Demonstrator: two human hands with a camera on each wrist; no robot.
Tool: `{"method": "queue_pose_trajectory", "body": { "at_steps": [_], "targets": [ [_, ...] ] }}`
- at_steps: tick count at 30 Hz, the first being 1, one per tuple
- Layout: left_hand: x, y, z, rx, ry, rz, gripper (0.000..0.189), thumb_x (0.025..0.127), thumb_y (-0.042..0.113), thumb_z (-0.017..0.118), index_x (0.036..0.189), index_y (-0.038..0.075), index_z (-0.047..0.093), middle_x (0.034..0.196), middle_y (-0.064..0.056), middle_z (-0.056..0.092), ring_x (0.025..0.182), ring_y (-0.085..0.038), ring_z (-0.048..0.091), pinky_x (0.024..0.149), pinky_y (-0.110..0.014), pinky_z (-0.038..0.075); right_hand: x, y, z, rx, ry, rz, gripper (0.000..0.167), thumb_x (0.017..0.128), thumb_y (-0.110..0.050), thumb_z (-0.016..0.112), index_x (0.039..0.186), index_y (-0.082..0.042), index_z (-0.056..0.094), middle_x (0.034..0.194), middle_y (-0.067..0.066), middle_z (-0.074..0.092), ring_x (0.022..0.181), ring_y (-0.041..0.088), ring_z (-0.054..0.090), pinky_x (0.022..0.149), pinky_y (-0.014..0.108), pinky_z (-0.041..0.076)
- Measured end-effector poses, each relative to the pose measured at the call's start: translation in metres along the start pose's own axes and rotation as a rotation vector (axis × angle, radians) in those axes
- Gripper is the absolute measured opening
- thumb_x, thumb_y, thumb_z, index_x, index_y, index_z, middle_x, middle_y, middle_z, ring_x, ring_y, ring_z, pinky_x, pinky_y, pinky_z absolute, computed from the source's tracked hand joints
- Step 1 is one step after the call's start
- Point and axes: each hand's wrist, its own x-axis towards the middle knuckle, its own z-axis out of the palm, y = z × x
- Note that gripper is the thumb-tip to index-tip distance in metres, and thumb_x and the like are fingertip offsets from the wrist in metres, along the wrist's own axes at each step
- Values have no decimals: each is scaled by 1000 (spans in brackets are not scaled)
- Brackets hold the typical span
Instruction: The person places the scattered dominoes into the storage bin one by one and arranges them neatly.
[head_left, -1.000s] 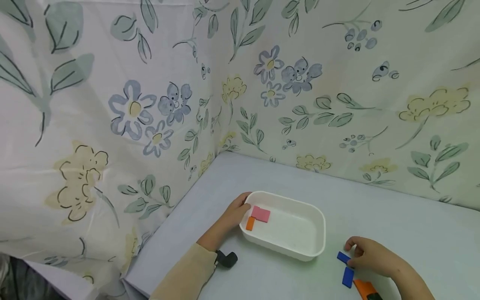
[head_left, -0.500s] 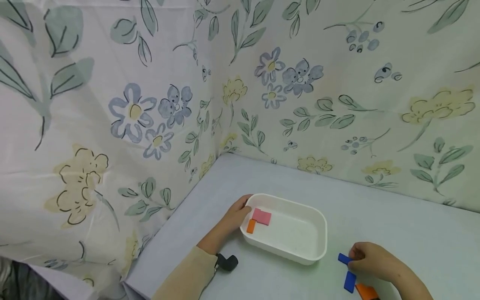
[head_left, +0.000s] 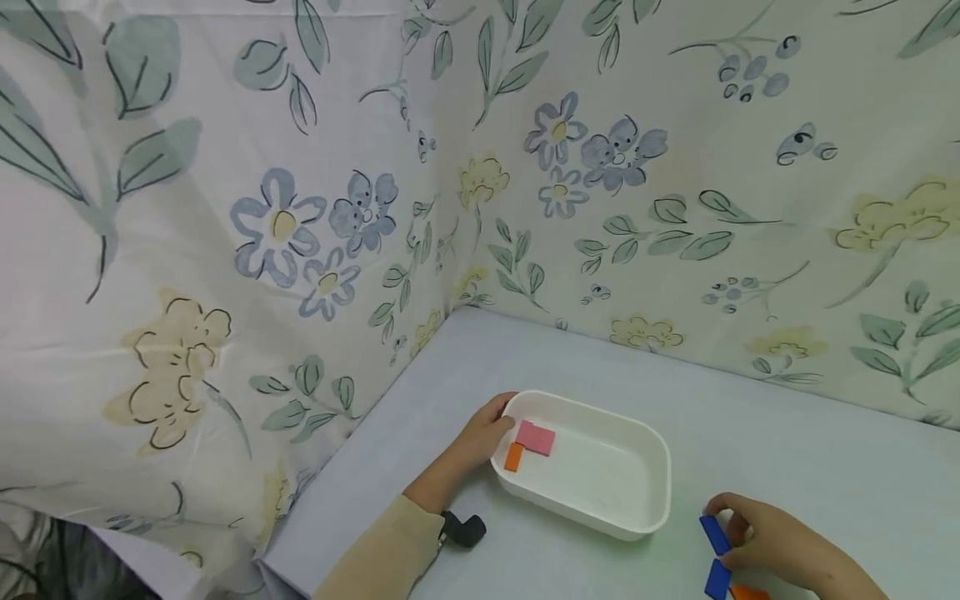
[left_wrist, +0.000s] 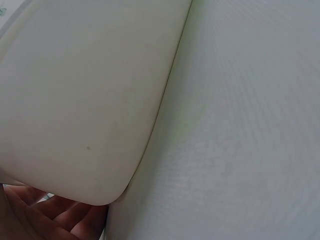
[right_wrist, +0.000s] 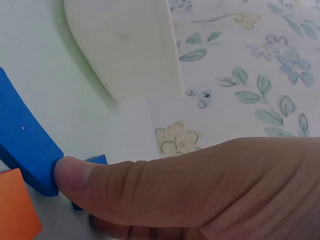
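Note:
My left hand (head_left: 483,433) grips the left end of a white plastic tray (head_left: 660,483), its thumb over the rim. In the left wrist view its curled fingers (left_wrist: 75,217) show under the tray's corner. Inside the tray lie a pink block (head_left: 537,439) and a small orange block (head_left: 513,457). To the right of the tray, my right hand (head_left: 776,537) pinches a flat blue block (head_left: 715,535) end to end between thumb and index finger. A second blue block (right_wrist: 27,140) lies right at the thumb tip, with a larger orange block (right_wrist: 17,205) beside it.
All this is on a white-covered table (head_left: 585,350). Floral cloth (head_left: 675,167) hangs behind and at the left. A black fitting (head_left: 465,530) sits at my left wrist. Dark fabric (head_left: 82,558) shows at the lower left.
The pinched blue block has turned to a steeper slant, with index finger and thumb now at its two ends. The left hand keeps its hold on the tray; the view has shifted slightly.

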Motion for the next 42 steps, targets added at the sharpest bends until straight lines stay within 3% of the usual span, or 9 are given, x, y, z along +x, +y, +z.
{"method": "queue_pose_trajectory", "body": {
  "at_steps": [9,21,28,35,42],
  "targets": [
    [3,0,4,-9,-10,-8,45,102,17,47,147,15,49,147,-3,51,137,-24,45,111,-51,36,-3,11,0,146,-57,60,42,80,-9,79,118,0,63,91,6,61,86,23,61,73,45,55],
    [4,2,8,7,-14,-7,44,102,16,48,146,15,51,145,-3,53,135,-25,47,110,-51,38,-1,20,2,69,-31,7,43,81,-16,81,113,3,60,82,4,56,75,22,54,67,38,50],
    [5,0,5,4,-6,-3,44,102,16,48,146,15,51,145,-4,53,135,-25,46,111,-51,37,5,13,1,45,-3,49,45,78,-14,82,115,2,63,85,3,59,80,21,57,69,38,52],
    [2,0,3,11,2,-2,43,102,16,47,146,15,51,145,-4,53,135,-25,47,110,-51,39,10,9,-4,90,-28,-4,47,79,-11,77,121,5,62,83,4,56,77,21,53,62,32,49],
    [-1,0,1,7,9,-11,44,103,17,47,147,15,49,147,-3,51,136,-25,46,110,-51,38,9,5,-9,49,9,-101,48,81,-10,74,124,6,60,85,2,54,71,15,49,58,26,44]
  ]
}}
